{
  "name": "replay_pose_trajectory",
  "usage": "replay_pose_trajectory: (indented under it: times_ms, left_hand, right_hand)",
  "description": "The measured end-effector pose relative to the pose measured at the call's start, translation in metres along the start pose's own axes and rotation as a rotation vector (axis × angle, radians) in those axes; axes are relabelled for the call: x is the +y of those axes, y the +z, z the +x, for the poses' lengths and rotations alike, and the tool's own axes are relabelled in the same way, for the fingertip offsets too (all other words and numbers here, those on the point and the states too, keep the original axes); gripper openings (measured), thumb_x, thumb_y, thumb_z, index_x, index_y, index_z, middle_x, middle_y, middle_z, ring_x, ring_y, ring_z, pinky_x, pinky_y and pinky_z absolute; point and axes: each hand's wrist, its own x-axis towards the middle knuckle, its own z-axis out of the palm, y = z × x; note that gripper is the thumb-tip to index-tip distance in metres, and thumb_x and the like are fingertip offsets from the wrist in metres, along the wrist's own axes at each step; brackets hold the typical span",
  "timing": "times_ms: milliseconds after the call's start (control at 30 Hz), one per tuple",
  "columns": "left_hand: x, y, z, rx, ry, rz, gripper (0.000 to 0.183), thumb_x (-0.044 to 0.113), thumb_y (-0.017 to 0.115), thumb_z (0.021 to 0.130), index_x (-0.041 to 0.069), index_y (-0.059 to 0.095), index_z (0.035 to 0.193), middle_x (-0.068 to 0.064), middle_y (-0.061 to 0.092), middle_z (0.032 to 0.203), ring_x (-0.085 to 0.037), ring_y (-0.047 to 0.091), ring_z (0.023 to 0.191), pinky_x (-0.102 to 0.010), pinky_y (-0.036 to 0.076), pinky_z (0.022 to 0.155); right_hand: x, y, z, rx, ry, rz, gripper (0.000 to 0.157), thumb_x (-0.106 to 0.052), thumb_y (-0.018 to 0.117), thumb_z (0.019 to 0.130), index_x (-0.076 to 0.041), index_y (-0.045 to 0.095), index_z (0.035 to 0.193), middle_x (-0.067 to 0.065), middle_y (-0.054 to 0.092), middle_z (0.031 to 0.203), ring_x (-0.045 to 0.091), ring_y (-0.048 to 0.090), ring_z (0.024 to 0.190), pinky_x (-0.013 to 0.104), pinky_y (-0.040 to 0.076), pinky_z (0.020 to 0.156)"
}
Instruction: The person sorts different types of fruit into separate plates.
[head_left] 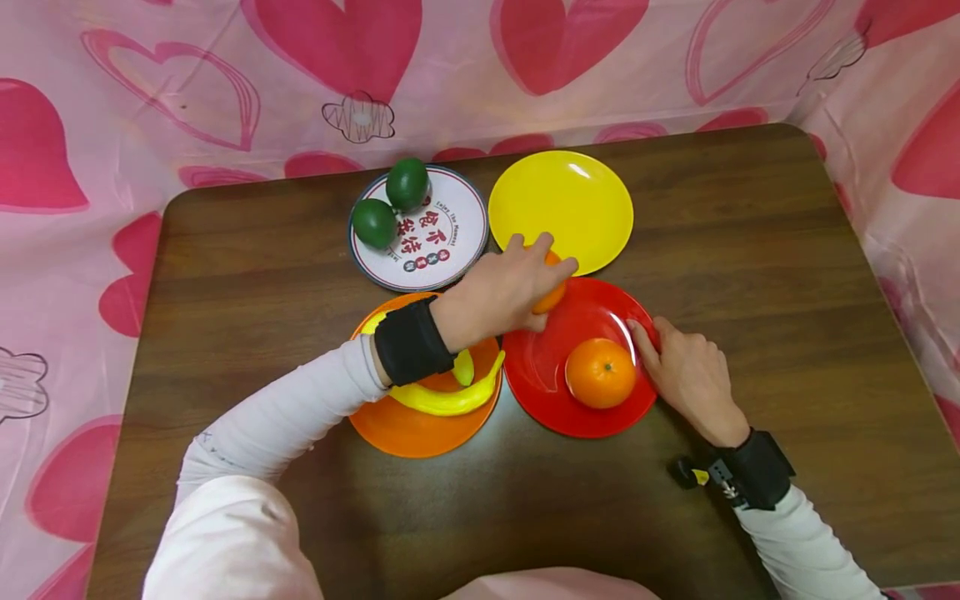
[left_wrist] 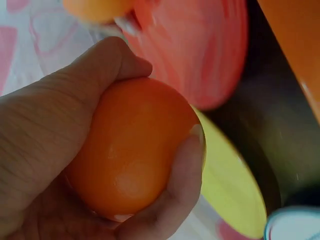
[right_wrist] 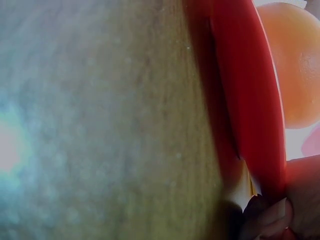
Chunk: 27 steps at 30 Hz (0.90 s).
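Note:
My left hand (head_left: 498, 292) grips an orange (left_wrist: 135, 147), its thumb and fingers curled round the fruit. In the head view that hand is over the place where the red and yellow plates meet. A second orange (head_left: 600, 372) sits on the red plate (head_left: 547, 400). At that plate's right rim my right hand (head_left: 692, 371) pinches the edge, thumb on top and fingers under it, as the right wrist view shows. The yellow plate (head_left: 562, 204) lies just behind the red one with nothing on it.
Two green avocado-like fruits (head_left: 407, 184) sit on a white plate (head_left: 457, 192) with printed characters, back left. Under my left forearm, an orange plate (head_left: 420, 437) holds bananas (head_left: 442, 402), partly hidden by the wrist strap. All stand on a brown wooden table (head_left: 765, 250).

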Motion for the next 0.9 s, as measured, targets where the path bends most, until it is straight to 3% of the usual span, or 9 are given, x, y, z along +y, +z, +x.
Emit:
replay_pose_trajectory:
  times_ms: [133, 333, 600, 900]
  left_hand:
    - [0.011, 0.008, 0.003, -0.062, 0.03, 0.03, 0.079, 0.044, 0.07, 0.082, 0.025, 0.036, 0.151, -0.015, 0.037, 0.147, -0.033, 0.044, 0.121, -0.036, 0.053, 0.079]
    - [0.018, 0.017, 0.008, -0.099, 0.07, 0.017, 0.079, 0.043, 0.071, 0.082, 0.024, 0.037, 0.151, -0.014, 0.038, 0.147, -0.034, 0.043, 0.124, -0.038, 0.053, 0.084]
    - [0.019, 0.029, 0.015, -0.08, 0.104, 0.032, 0.076, 0.044, 0.07, 0.083, 0.021, 0.039, 0.148, -0.014, 0.04, 0.142, -0.031, 0.046, 0.116, -0.035, 0.053, 0.081]
    - [0.025, 0.03, 0.014, -0.069, 0.117, 0.064, 0.074, 0.044, 0.069, 0.084, 0.023, 0.039, 0.149, -0.013, 0.039, 0.147, -0.034, 0.046, 0.121, -0.037, 0.054, 0.082]
  right_hand:
    - [0.001, 0.0, 0.0, 0.004, -0.004, -0.006, 0.053, -0.055, 0.035, 0.098, -0.005, 0.046, 0.088, 0.006, 0.037, 0.059, 0.023, 0.035, 0.051, 0.035, 0.033, 0.048]
    - [0.001, 0.0, 0.0, -0.01, 0.002, -0.013, 0.052, -0.055, 0.035, 0.099, -0.004, 0.046, 0.089, 0.006, 0.037, 0.059, 0.023, 0.035, 0.051, 0.036, 0.034, 0.048]
    - [0.001, 0.002, 0.0, 0.006, -0.001, -0.015, 0.053, -0.056, 0.035, 0.098, -0.005, 0.045, 0.085, 0.006, 0.036, 0.059, 0.023, 0.035, 0.05, 0.036, 0.033, 0.048]
    - [0.001, 0.002, 0.0, 0.015, -0.01, -0.009, 0.052, -0.054, 0.036, 0.099, -0.005, 0.046, 0.086, 0.006, 0.036, 0.058, 0.023, 0.034, 0.049, 0.036, 0.033, 0.047]
